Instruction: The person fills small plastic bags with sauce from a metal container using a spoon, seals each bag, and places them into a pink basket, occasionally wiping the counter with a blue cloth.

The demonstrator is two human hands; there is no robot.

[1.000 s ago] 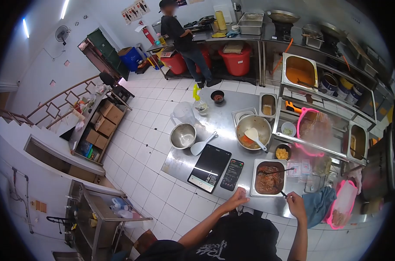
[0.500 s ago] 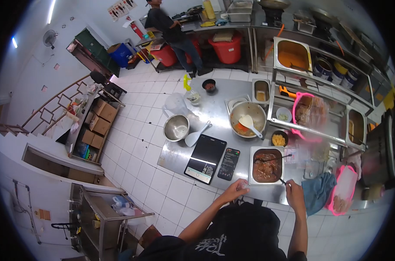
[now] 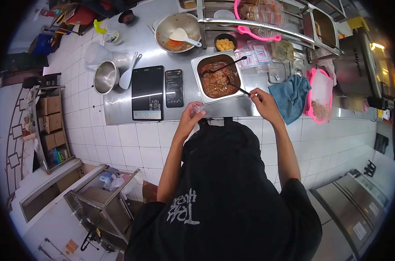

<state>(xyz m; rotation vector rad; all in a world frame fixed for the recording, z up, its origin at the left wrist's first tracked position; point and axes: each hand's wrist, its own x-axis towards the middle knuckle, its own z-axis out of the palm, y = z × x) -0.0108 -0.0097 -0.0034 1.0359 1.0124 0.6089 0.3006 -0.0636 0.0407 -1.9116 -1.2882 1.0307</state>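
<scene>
My right hand grips the black handle of a spoon. Its bowl end rests among the reddish-brown, saucy food inside a rectangular steel pan. A second black-handled utensil lies across the same pan, its handle over the right rim. Just off the pan's near left corner, my left hand has its fingers closed around a small piece of clear plastic; whether it is a bag or a cup I cannot tell.
Left of the pan lie a phone, a tablet, a white ladle and a steel bowl. Behind stand a wok and a black bowl of yellow food. A blue cloth and pink basket are at right.
My view has tilted down and turned, so the table sits higher and further left in the picture. Both hands keep their holds beside the pan, the spoon still in the food.
</scene>
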